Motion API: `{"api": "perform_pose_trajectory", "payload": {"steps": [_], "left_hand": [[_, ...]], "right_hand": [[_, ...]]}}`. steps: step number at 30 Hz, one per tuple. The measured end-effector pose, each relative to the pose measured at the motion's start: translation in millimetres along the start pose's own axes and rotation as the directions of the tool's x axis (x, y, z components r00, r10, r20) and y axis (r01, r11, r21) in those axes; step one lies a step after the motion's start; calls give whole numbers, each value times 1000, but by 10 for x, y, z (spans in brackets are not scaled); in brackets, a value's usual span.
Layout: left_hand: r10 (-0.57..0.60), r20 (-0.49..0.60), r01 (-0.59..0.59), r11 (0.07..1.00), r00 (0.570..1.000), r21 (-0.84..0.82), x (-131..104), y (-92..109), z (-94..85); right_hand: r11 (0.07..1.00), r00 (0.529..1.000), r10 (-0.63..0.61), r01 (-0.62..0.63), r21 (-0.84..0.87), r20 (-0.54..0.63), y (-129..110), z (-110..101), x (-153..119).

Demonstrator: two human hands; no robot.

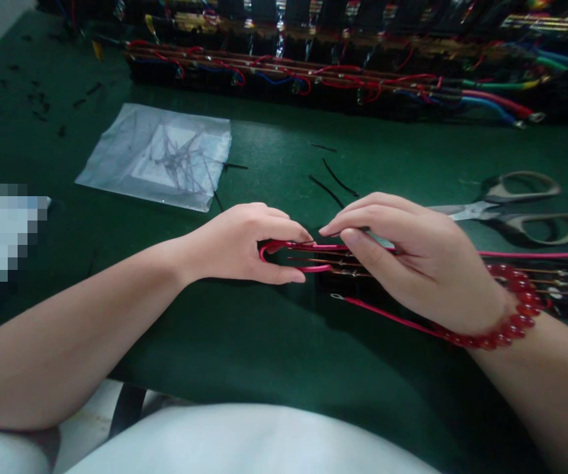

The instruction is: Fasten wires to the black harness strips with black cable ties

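Observation:
My left hand [258, 243] is closed on a bent loop of red wire [317, 268] at the end of a dark strip with copper rods [347, 271]. Just to its right, my right hand [407, 257] pinches a thin black cable tie [335, 234] between thumb and fingers, above the strip. Where the tie runs between the two hands is partly hidden. A second red wire [387, 314] with a ring terminal [337, 297] lies below the strip and passes under my right wrist.
Scissors [481, 209] lie behind my right hand. A clear bag [185, 158] of black ties lies at the back left, with loose black ties [337, 178] to its right. Wired assemblies [284, 72] line the far side of the green table [234, 342].

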State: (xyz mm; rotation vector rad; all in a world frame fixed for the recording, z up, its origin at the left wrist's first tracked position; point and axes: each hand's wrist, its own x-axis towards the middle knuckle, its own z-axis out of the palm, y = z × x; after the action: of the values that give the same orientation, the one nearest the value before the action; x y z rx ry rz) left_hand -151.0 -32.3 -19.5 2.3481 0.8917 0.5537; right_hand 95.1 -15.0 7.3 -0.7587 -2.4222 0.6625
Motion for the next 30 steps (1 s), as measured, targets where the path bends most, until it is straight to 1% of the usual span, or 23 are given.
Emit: {"api": "perform_pose_trajectory", "payload": {"steps": [3,7,12,19,22,26,30], "left_hand": [[2,-3,-2,1000,1000,-1,-1,3,-1],[5,6,-5,1000,1000,-6,1,7,-3],[-1,13,1,1000,1000,-7,4,8,-6],[-16,24,16,1000,1000,-8,2,12,-21],[-23,30,23,1000,999,-10,5,17,-21],[-20,31,20,1000,999,-8,9,13,-20],[-25,33,25,1000,999,-6,7,9,-20]], "right_hand": [[1000,999,23,-22,17,-33,-11,5,-11],[992,992,110,-106,61,-65,-26,18,-23],[983,986,159,-154,100,-48,-30,22,-24],[975,978,207,-203,89,-41,-30,8,-35],[972,976,215,-209,108,-43,-37,5,-34],[976,982,186,-179,125,-46,-34,2,-32],[972,980,197,-189,143,-39,-24,6,-39]]}}
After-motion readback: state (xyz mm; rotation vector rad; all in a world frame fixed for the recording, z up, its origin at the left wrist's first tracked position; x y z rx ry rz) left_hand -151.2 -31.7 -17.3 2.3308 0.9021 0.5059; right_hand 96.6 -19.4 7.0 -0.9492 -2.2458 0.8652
